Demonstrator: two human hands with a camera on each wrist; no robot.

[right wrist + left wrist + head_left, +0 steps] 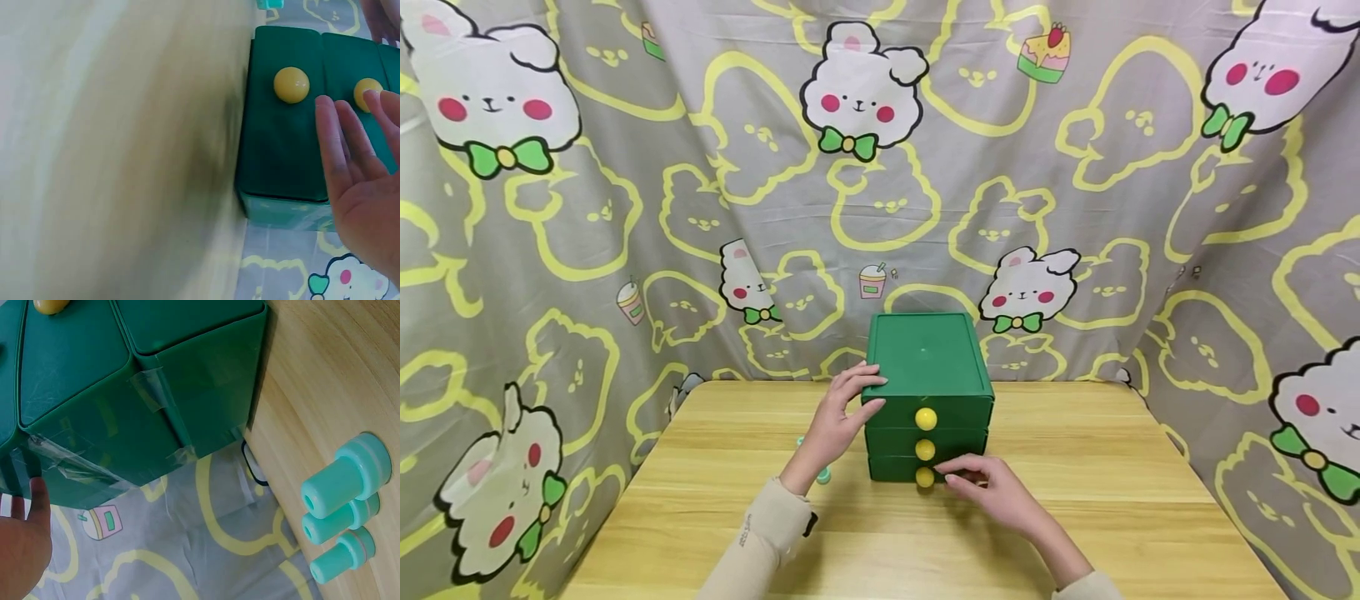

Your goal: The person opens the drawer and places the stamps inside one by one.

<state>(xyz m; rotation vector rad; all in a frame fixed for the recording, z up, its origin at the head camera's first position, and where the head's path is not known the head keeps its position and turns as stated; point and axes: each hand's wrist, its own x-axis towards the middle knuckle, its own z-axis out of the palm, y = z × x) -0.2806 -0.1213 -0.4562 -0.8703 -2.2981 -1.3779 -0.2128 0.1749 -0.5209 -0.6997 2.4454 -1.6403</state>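
A green drawer box [928,358] with three stacked drawers stands on the table, all of them pushed in. Each drawer front carries a round yellow knob: the top knob [926,419], the middle knob [925,450] and the bottom knob [924,477]. My left hand [842,417] rests against the box's upper left edge, fingertips on its top. My right hand [992,492] is in front of the lower drawers, just right of the bottom knob. In the right wrist view its fingers [334,147] are extended near the bottom and middle knobs, gripping neither.
Several mint-green stepped cylinders, one a larger cylinder [347,475], stand on the wooden table [1075,467] left of the box. Clear tape [153,387] runs along the box's side. A patterned curtain [880,200] hangs behind the table and at both sides.
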